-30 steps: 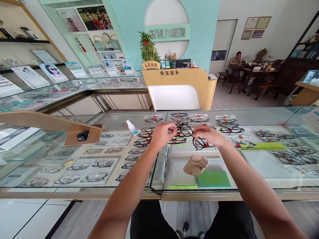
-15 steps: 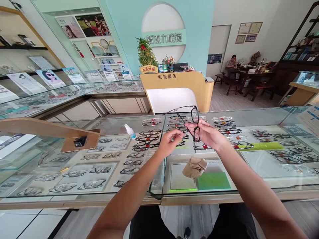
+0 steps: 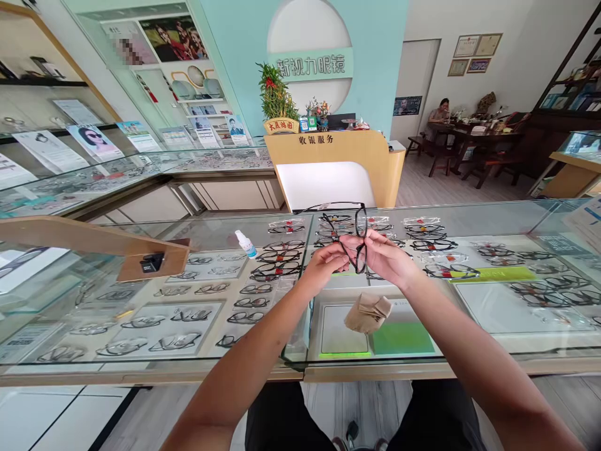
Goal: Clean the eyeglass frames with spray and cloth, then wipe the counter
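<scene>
A pair of black-framed glasses [image 3: 360, 241] is held upright above the glass display counter [image 3: 263, 369], one temple arm stretching out to the left. My right hand [image 3: 387, 258] grips the frame from the right. My left hand [image 3: 328, 260] pinches the lower temple arm just left of the frame. A crumpled tan cleaning cloth [image 3: 369, 312] lies on the glass just below the hands. A small white spray bottle [image 3: 246, 243] stands on the counter to the left.
Rows of glasses fill the trays under the glass. A wooden mirror stand [image 3: 94, 244] is on the left. Behind the counter are a yellow cashier desk [image 3: 338, 163] with a plant and, far right, a seated person [image 3: 441, 113] at a dark table.
The glasses were lifted off the counter and turned upright in my right hand. My left hand let go, then came back to pinch a temple arm.
</scene>
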### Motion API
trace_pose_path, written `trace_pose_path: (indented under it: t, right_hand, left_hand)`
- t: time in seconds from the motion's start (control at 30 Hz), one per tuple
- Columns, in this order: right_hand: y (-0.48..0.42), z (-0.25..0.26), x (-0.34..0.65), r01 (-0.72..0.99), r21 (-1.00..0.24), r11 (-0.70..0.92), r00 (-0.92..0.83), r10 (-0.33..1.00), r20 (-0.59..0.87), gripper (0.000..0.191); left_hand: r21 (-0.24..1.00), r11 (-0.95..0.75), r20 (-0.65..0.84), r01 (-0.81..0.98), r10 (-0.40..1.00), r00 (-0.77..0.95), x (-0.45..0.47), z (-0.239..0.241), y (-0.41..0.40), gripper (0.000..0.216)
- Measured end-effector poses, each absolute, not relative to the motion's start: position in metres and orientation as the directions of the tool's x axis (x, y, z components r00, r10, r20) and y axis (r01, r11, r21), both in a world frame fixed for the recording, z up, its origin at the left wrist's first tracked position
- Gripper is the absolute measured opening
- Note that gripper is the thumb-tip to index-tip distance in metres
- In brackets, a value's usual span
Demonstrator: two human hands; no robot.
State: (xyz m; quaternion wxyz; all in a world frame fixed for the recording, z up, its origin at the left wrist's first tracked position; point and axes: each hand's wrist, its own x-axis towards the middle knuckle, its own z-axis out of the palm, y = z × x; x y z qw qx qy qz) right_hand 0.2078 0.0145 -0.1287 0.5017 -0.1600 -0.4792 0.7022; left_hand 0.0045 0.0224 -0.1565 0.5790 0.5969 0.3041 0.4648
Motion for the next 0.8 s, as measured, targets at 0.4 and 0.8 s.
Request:
trace_pose_path:
  t: [0.4, 0.8]
  right_hand:
    - [0.015, -0.127, 0.214, -0.61, -0.782, 0.126, -0.235, 0.914, 0.331, 0.023]
    - [0.023, -0.113, 0.239, -0.629, -0.741, 0.233, -0.119, 0.913, 0.389, 0.02]
  left_hand:
    - [0.902, 0.12, -0.005, -0.415, 0.963, 0.268, 0.009, -0.15, 0.03, 0.031]
    - [0.818, -0.462, 0.574, 0.342, 0.679, -0.457, -0.057, -0.147, 0.07, 0.01]
